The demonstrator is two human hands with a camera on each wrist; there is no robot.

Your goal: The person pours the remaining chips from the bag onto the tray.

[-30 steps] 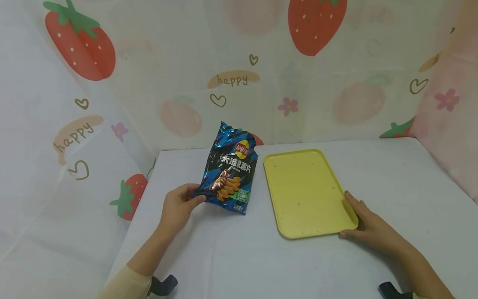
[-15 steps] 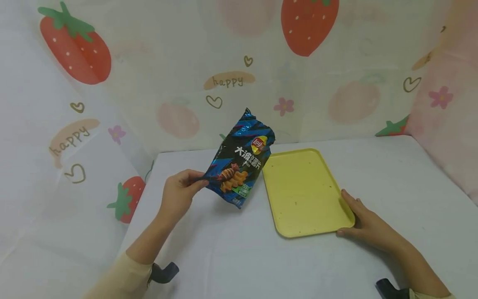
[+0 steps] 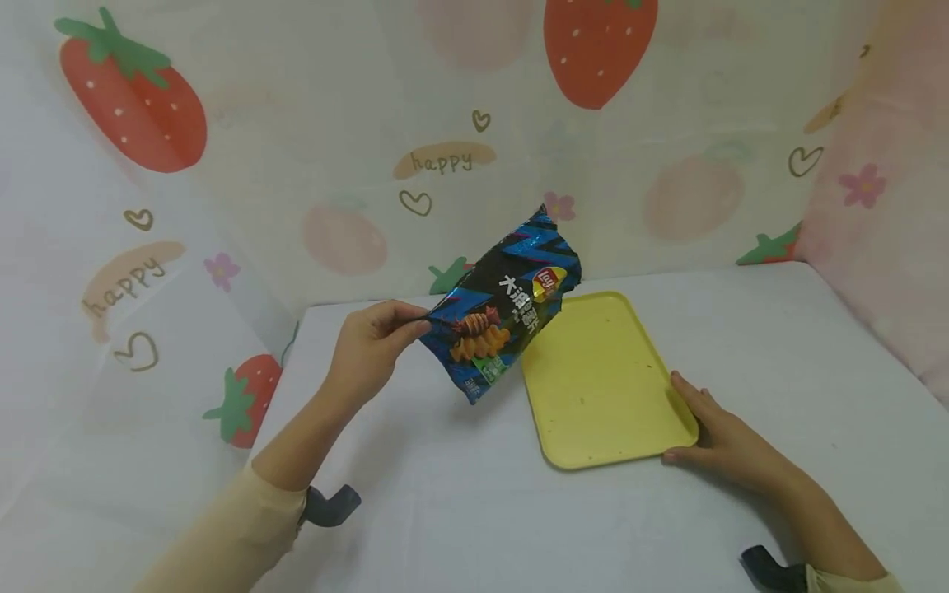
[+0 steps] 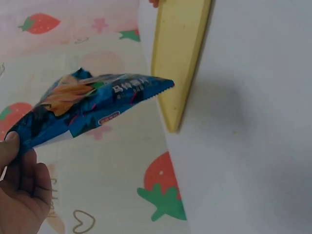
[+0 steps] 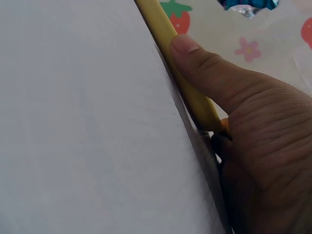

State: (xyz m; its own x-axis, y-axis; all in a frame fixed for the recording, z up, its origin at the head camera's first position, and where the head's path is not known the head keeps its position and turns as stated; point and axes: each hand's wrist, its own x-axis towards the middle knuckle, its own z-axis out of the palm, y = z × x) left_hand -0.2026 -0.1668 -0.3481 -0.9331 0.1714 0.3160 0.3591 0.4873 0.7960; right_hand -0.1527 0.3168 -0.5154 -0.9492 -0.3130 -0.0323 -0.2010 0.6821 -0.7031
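Observation:
My left hand pinches the lower left corner of a blue and black Lay's bag of chips between thumb and fingers. The bag hangs tilted above the table, its top leaning right, and overlaps the upper left of a yellow tray in the head view. In the left wrist view the chip bag shows edge-on, held by the thumb at its left end. My right hand grips the tray's near right corner. The right wrist view shows the thumb against the tray's rim, most fingers hidden behind.
The tray lies flat on a white-covered table, with small dark specks on its surface. A curtain printed with strawberries stands behind the table and on both sides. Dark curved pieces stick out near both sleeve cuffs.
My left hand has lifted the bag of chips and moved it right, toward the tray, while the bag tilts further clockwise. My right hand stays at the tray's corner. The head view shifts slightly.

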